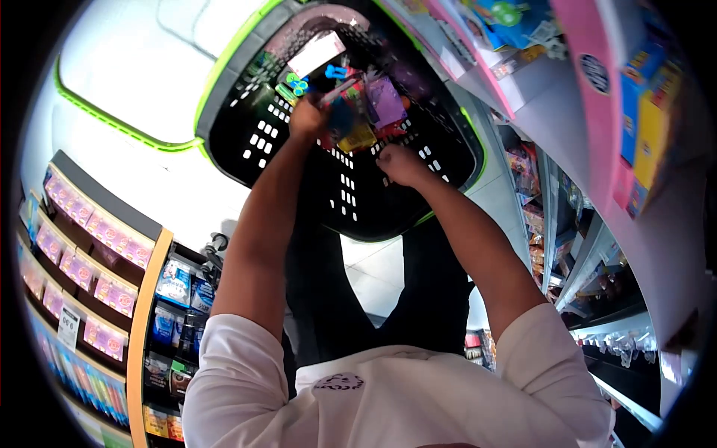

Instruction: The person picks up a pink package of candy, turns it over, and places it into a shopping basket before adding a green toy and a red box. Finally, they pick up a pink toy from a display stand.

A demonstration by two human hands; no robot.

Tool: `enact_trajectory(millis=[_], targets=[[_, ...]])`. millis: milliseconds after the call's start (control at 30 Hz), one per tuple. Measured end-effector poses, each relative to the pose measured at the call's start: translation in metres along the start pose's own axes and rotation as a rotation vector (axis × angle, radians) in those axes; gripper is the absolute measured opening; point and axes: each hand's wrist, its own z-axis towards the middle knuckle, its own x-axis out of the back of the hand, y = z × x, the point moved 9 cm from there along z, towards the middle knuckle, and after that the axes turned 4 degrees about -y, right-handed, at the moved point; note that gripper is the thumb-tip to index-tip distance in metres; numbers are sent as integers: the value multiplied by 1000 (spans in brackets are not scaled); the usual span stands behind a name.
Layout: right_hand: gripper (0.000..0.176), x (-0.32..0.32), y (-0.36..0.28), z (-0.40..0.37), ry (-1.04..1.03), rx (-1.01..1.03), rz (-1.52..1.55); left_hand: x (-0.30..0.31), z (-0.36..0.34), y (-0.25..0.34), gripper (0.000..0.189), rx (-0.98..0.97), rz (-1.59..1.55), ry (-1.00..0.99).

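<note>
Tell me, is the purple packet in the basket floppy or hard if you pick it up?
Probably floppy: the purple packet looks like a thin, creased wrapper. Likely light, since it rests on top of other small packets in the basket. Its glossy surface may feel a little slippery.

Both bare arms are stretching forward; the left hand is clenching, and the right hand is curling its fingers under.
</note>
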Motion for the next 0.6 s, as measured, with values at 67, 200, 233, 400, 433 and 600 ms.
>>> enact_trajectory(millis=[67,200,233,400,433,600], targets=[[19,8,-10,-20,44,135,-18,23,-40,20,35,17,-173,41],[64,31,-20,-104,89,-92,686,31,-115,53,27,-206,-720,-387],[73,41,-27,-129,87,-116,729,44,-141,75,24,-203,-793,-488],[66,65,-62,-242,21,57,835,88,-249,153,27,-168,-858,-758],[60,60,-79,-261,-124,165,835,93,-262,163,27,-207,-808,-754],[49,75,-98,-356,43,153,633,120,-313,214,29,-314,-671,-823]])
